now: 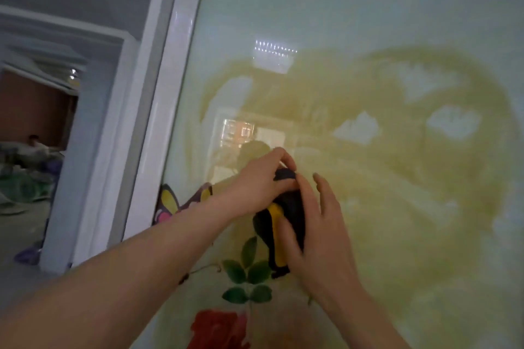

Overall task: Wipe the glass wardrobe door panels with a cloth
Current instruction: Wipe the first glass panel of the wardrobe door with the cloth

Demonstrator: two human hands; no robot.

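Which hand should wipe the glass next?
Probably the right hand: it lies over most of the cloth against the glass. The left hand only pinches the top end.

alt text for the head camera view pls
Two bare hands, left hand and right hand, hold a dark cloth with a yellow patch against a pale glass door panel printed with flowers and a butterfly; a white frame runs along its left edge.
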